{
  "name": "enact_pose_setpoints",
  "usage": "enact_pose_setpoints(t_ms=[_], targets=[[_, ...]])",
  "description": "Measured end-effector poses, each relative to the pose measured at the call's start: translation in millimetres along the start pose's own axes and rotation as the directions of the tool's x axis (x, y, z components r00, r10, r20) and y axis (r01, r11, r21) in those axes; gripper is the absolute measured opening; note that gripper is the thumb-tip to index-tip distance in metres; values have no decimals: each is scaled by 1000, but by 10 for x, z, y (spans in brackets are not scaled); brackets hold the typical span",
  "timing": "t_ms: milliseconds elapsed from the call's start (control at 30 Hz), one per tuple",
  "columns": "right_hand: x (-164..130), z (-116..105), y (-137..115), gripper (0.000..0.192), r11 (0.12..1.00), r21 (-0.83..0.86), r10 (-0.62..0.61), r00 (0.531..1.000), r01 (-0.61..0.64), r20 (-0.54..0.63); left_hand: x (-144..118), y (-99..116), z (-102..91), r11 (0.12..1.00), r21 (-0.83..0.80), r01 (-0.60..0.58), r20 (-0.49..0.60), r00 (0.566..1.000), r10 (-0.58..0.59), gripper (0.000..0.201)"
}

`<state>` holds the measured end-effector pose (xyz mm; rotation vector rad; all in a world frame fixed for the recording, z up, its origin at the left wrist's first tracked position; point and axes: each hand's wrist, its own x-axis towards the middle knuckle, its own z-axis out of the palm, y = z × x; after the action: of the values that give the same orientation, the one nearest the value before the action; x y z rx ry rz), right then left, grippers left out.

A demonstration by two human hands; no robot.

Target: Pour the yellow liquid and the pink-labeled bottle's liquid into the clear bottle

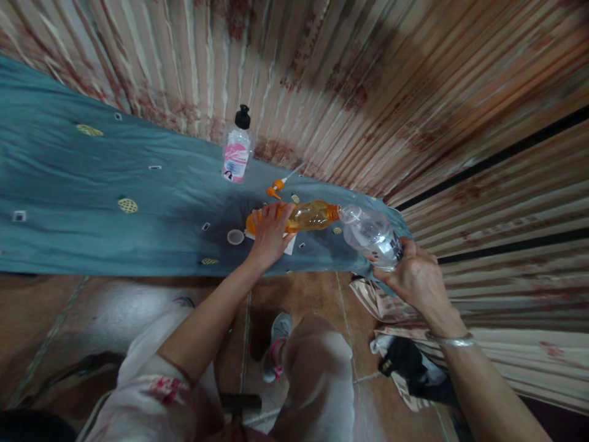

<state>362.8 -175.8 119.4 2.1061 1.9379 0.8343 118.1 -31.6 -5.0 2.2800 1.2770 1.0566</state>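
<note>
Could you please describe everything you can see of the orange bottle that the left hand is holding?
The orange bottle looks like clear plastic, with amber liquid inside and an orange neck. It is tipped on its side above the blue-green cloth, its cap off. The left hand grips its base end. Its open neck meets the mouth of the clear bottle, which the right hand holds tilted towards it. An orange pump nozzle lies on the cloth just behind it, and a small white cap lies beside the hand.

The left hand (269,233) grips an orange bottle (306,216) lying sideways. The right hand (416,276) tilts a clear bottle (372,236), mouths touching. A white cap (235,236) lies just left of the left fingers (276,212).
</note>
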Motion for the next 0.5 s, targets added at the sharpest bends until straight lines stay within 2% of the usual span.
enact_pose_setpoints(t_ms=[500], targets=[[-6,6,7,74,1000,2,-2,1000,2,9,7,1,0,1000,7,3,11,1000,-3,55]])
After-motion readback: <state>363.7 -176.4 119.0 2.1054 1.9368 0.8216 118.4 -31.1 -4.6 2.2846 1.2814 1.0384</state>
